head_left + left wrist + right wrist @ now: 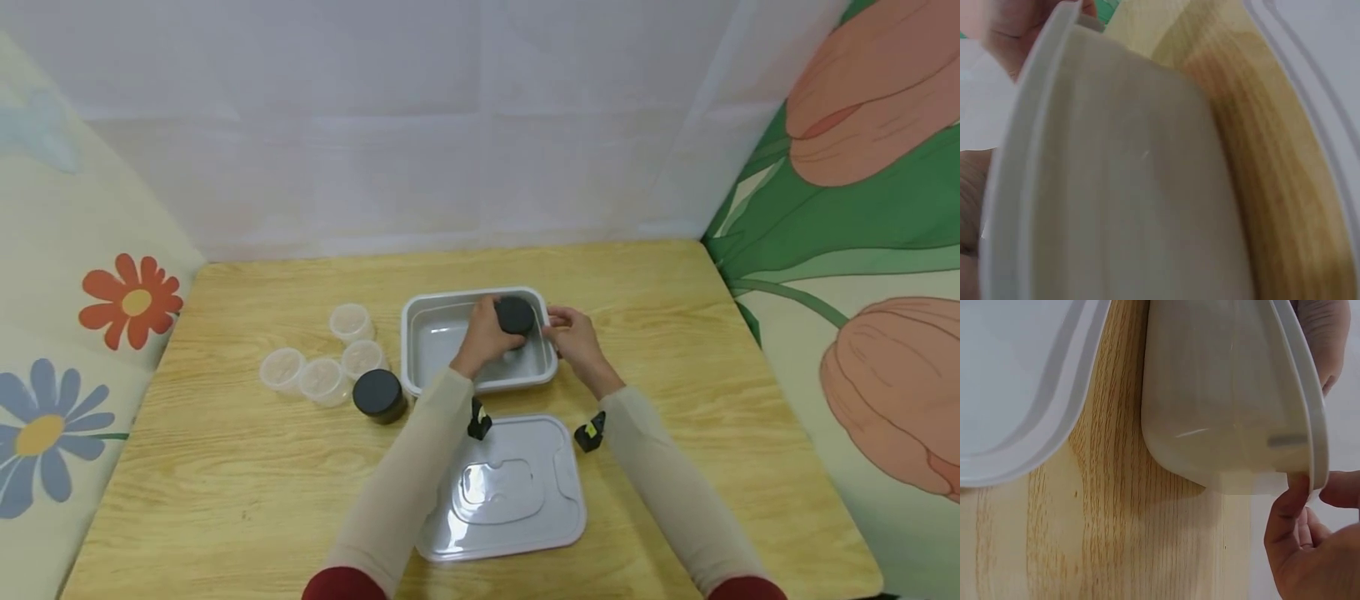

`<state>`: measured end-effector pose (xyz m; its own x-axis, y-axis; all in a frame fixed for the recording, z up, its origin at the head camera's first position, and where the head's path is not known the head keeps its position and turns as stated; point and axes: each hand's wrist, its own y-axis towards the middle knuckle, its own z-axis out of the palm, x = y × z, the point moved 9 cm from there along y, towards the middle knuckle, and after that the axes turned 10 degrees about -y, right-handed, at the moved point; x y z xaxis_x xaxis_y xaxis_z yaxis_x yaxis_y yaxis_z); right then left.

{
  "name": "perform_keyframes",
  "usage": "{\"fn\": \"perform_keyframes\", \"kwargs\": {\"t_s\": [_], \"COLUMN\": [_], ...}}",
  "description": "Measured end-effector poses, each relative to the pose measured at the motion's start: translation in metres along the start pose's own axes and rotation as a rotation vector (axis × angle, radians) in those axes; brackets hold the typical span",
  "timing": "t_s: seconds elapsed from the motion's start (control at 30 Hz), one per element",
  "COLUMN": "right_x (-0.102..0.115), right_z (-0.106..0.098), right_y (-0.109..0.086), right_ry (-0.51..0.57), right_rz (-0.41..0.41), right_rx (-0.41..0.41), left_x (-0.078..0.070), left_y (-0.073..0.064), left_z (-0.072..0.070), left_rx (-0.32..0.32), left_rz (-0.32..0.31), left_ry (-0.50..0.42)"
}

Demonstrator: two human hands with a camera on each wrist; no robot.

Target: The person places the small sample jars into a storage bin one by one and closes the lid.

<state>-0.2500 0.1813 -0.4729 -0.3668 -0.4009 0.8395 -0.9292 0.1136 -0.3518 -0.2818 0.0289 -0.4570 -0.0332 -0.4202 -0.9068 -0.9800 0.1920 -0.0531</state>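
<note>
A pale plastic container (442, 385) stands on the table without its lid. Inside its right end, my left hand (483, 337) grips a round jar with a black lid (516, 315), fingers and thumb around its side. My right hand (573, 337) pinches the container's right rim, as the right wrist view shows with a thumb and finger (1291, 506) on either side of the edge. In the left wrist view the container's side wall (1141, 169) hides most of the left hand and the jar.
Left of the container stand another black-lidded jar (379, 396) and several small clear cups with lids (324, 380). The container's flat lid (517, 521) lies in front of it, partly under the left forearm. A white cloth (450, 183) hangs behind the table.
</note>
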Motion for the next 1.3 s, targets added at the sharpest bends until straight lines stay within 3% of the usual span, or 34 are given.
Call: {"fn": "perform_keyframes", "kwargs": {"t_s": [0.27, 0.57, 0.77, 1.1, 1.3], "right_x": [0.002, 0.0, 0.001, 0.003, 0.003], "right_z": [0.001, 0.0, 0.003, 0.002, 0.003], "right_y": [-0.003, -0.002, -0.002, -0.004, -0.004], "right_ry": [-0.007, -0.017, -0.011, -0.012, -0.009], "right_rz": [-0.01, 0.02, 0.019, 0.022, 0.014], "right_rx": [0.004, 0.01, 0.033, 0.06, 0.067], "left_x": [-0.01, -0.017, -0.02, -0.012, -0.009], "left_y": [-0.01, -0.018, -0.026, -0.046, -0.06], "left_z": [-0.024, -0.054, -0.072, -0.105, -0.122], "left_rx": [0.03, -0.007, 0.009, -0.062, -0.103], "left_rz": [-0.021, -0.021, -0.062, -0.093, -0.078], "left_ry": [0.005, 0.007, -0.078, -0.095, -0.061]}}
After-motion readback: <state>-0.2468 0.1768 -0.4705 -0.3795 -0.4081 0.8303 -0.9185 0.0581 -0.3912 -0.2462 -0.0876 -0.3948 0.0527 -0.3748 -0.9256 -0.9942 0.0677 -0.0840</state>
